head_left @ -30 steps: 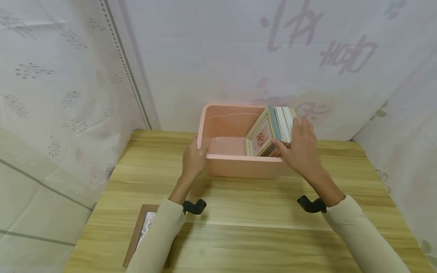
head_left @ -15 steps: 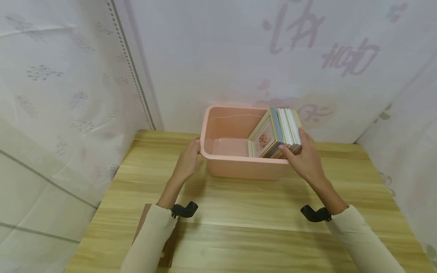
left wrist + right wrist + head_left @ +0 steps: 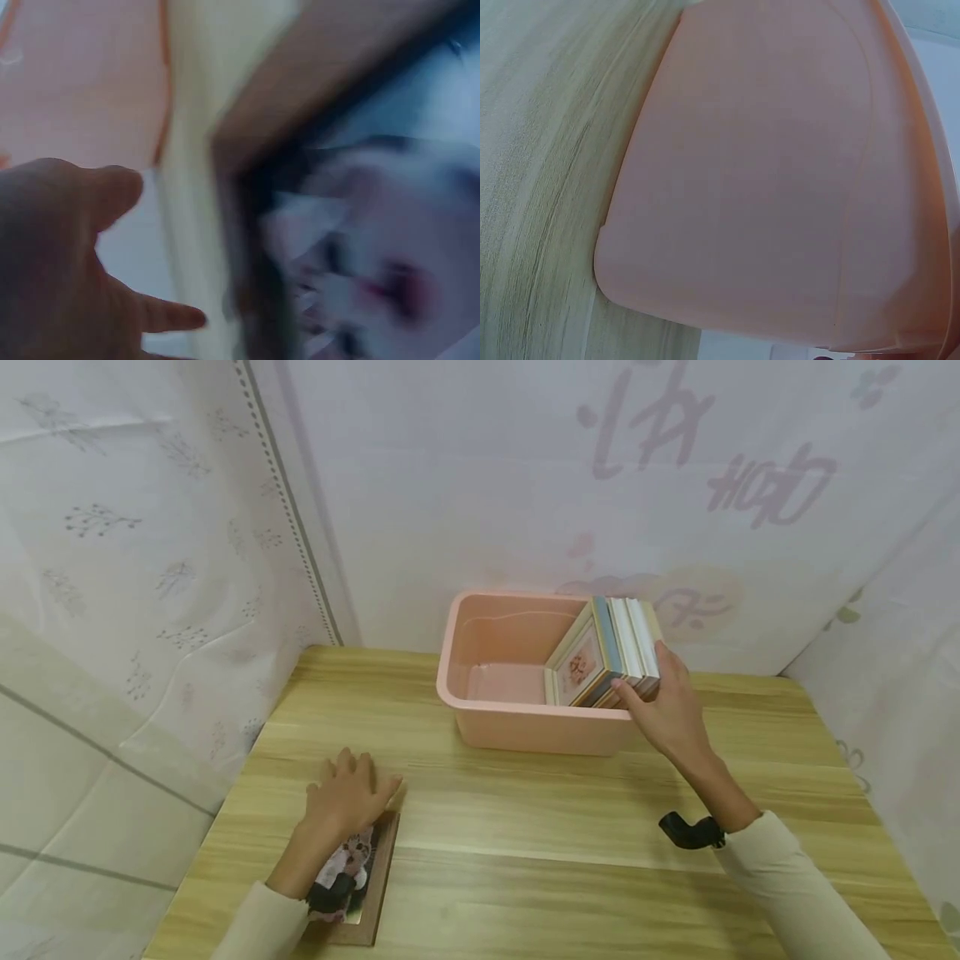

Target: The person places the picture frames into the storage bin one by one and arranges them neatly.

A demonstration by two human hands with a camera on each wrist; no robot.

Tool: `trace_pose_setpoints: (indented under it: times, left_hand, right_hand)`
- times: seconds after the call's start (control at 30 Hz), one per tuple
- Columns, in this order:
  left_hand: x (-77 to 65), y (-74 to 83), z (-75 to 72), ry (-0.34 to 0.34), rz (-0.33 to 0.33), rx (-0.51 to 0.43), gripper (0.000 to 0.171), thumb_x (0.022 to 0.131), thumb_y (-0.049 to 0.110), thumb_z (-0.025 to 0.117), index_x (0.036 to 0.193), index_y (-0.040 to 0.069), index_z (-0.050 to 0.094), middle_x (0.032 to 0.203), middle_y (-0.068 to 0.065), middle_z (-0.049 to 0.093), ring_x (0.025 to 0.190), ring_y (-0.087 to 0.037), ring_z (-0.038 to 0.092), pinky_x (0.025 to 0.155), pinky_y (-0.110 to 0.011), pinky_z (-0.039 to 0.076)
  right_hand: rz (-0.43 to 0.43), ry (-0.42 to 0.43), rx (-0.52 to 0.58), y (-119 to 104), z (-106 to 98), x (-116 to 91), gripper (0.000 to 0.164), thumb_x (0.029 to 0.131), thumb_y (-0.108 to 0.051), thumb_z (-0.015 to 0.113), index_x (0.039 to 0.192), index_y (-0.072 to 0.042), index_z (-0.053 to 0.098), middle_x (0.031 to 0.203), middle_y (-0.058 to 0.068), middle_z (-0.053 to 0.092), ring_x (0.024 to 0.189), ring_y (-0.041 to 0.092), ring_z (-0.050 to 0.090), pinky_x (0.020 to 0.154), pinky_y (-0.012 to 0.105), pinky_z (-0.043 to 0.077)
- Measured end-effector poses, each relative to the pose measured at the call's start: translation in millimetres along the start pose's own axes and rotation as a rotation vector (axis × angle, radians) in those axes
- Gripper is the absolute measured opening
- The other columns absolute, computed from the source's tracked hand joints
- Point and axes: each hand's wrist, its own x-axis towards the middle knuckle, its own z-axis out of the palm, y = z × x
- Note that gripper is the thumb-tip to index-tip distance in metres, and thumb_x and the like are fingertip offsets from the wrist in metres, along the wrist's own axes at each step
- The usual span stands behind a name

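A pink plastic bin (image 3: 540, 727) sits at the back of the wooden table. Several picture frames (image 3: 626, 639) stand tilted in its right end, the foremost showing a flower picture. My right hand (image 3: 671, 710) holds this stack from the right, thumb at the near side and fingers behind. Over the top edge of a brown picture frame (image 3: 384, 877) is my left hand (image 3: 341, 802), fingers spread; whether it touches the frame I cannot tell. The left wrist view shows the left hand (image 3: 52, 255) beside that blurred frame (image 3: 259, 124). The right wrist view shows mostly the bin's outer wall (image 3: 757, 172).
Behind the bin hangs a pale printed cloth (image 3: 450, 485), with more cloth on the left (image 3: 135, 610) and right (image 3: 892, 677). The table (image 3: 540, 852) has a wood-grain surface, and its left edge runs along the left cloth.
My left hand has let go of the bin's left rim and moved down and left to the brown picture frame. My right hand has settled its grip on the stacked frames.
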Motion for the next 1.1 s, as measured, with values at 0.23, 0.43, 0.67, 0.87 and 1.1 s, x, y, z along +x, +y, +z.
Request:
trace_pose_setpoints:
  times: [0.23,0.43,0.67,0.87,1.1]
  left_hand:
    - [-25.9,-5.9,10.4,-0.045,-0.127,0.106,0.102,0.095,0.075,0.049,0.148,-0.012,0.038,0.133,-0.049,0.040,0.102,-0.080,0.045,0.076,-0.086,0.041]
    - [-35.1,2.8,9.2,-0.104,-0.140,0.130,0.111,0.089,0.079,0.053,0.150,-0.012,0.036,0.127,-0.049,0.042,0.093,-0.080,0.049,0.068,-0.083,0.044]
    - [-36.0,11.4,12.5,-0.150,-0.142,0.145,0.106,0.085,0.076,0.064,0.145,-0.008,0.040,0.124,-0.042,0.045,0.094,-0.072,0.053,0.068,-0.080,0.047]
    - [-32.8,15.8,10.3,-0.098,-0.104,0.142,0.087,0.084,0.063,0.073,0.125,-0.012,0.052,0.107,-0.033,0.052,0.082,-0.053,0.059,0.060,-0.065,0.053]
    - [-19.1,23.2,-7.8,-0.050,-0.041,0.107,0.074,0.086,0.059,0.069,0.125,-0.003,0.062,0.109,-0.028,0.055,0.078,-0.049,0.059,0.067,-0.066,0.051]
  right_hand:
    - [0.007,0.004,-0.002,-1.0,-0.5,1.4,0.092,0.100,-0.047,0.063,0.165,-0.003,0.015,0.163,0.032,0.023,0.135,0.061,0.039,0.098,0.078,0.037]
    - [0.007,0.005,0.008,-0.2,0.3,1.8,0.092,0.100,-0.046,0.063,0.165,-0.002,0.015,0.163,0.032,0.024,0.138,0.059,0.038,0.101,0.077,0.035]
    - [0.007,0.003,0.016,0.6,1.1,0.7,0.092,0.100,-0.045,0.064,0.165,-0.002,0.015,0.163,0.032,0.023,0.139,0.058,0.037,0.101,0.077,0.035]
    - [0.000,0.016,0.027,0.2,1.5,0.7,0.091,0.099,-0.044,0.065,0.165,-0.004,0.016,0.162,0.032,0.025,0.134,0.058,0.041,0.098,0.076,0.038]
    - [0.002,0.017,0.025,0.6,2.6,0.9,0.091,0.099,-0.044,0.065,0.165,-0.005,0.017,0.163,0.031,0.025,0.134,0.057,0.042,0.097,0.076,0.039]
